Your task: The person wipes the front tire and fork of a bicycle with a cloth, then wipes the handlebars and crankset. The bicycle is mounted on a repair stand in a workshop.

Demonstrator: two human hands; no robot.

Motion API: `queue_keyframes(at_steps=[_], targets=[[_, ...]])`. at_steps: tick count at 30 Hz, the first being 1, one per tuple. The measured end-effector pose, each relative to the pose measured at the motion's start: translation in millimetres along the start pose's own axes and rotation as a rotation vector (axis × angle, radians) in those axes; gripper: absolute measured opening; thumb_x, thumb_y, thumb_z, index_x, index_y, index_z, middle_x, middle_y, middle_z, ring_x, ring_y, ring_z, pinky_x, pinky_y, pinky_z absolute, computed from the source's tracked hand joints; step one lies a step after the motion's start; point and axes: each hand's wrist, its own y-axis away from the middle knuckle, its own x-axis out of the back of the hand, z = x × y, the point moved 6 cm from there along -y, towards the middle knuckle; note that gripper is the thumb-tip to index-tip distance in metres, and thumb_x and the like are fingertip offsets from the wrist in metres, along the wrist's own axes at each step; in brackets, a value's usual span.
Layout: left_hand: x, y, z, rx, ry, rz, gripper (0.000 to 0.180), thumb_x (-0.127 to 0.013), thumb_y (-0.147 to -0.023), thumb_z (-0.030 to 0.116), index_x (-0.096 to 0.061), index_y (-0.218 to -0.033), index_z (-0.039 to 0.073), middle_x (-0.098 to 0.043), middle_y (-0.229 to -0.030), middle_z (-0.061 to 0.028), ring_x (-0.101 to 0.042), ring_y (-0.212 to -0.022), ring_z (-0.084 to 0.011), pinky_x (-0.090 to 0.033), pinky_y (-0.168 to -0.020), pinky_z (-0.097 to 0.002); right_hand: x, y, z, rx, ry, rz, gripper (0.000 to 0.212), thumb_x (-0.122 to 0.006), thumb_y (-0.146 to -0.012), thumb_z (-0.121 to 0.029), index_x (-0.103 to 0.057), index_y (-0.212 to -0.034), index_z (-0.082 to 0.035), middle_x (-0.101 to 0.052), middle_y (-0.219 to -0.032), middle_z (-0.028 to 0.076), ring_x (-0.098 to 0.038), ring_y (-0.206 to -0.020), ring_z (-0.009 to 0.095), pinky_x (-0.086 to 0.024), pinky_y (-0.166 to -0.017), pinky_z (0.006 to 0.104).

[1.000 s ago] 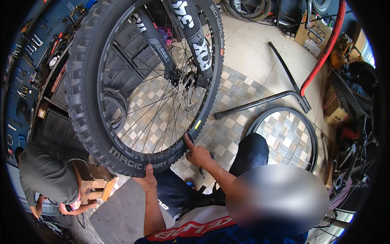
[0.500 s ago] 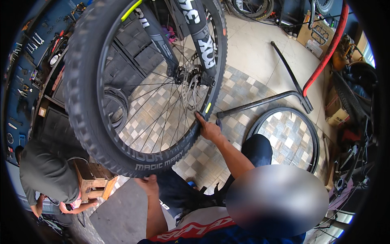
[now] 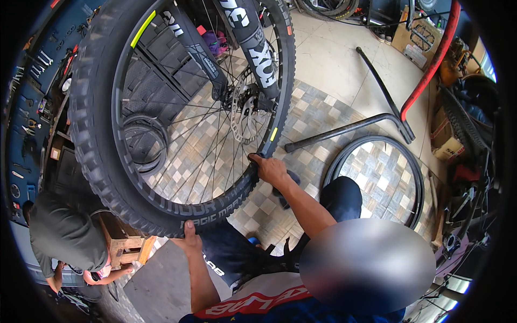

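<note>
Over the checkered floor [image 3: 318, 113], the tyre [image 3: 99, 161] stands upright around the wheel. The right hand [image 3: 272, 170] clamps its right edge; whether the left hand [image 3: 190, 241], thumb on its bottom, is closed I cannot tell. Even pressure probably serves best.

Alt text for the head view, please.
A person's left hand and right hand hold a knobby bicycle tire on a spoked wheel in a suspension fork. At left, a co-worker bends beside a wooden crate.
</note>
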Motion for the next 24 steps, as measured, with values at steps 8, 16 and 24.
queue_keyframes(at_steps=[8,16,24], targets=[[2.2,7.4,4.8,0.017,-0.070,0.076,0.056,-0.078,-0.085,0.013,-0.052,-0.132,-0.002,-0.064,-0.122,-0.0105,-0.063,-0.108,-0.0216,-0.048,-0.100,-0.0373,-49.2,53.0,1.7,-0.017,-0.448,-0.127,0.083,-0.054,-0.091,-0.018,-0.015,-0.164,-0.026,-0.070,-0.097,0.031,-0.068,-0.097,0.048,-0.052,-0.094,0.0500],[6.8,-10.3,1.2,-0.039,-0.148,0.031,0.059,-0.078,-0.085,0.017,-0.050,-0.135,0.002,-0.062,-0.124,-0.0085,-0.060,-0.111,-0.0201,-0.046,-0.103,-0.0371,-15.8,86.0,17.7,-0.135,-1.224,-0.255,0.073,-0.051,-0.092,0.001,-0.027,-0.160,-0.010,-0.066,-0.094,0.005,-0.066,-0.084,0.012,-0.053,-0.079,0.0239],[3.7,-23.4,12.0,-0.021,-0.209,0.036,0.065,-0.078,-0.084,0.022,-0.047,-0.137,0.000,-0.059,-0.126,-0.0085,-0.056,-0.113,-0.0199,-0.043,-0.103,-0.0364,-3.7,43.6,18.6,-0.421,-1.868,0.142,0.019,-0.059,-0.102,-0.010,-0.066,-0.117,-0.002,-0.070,-0.098,0.004,-0.066,-0.082,0.011,-0.053,-0.070,0.0250]])
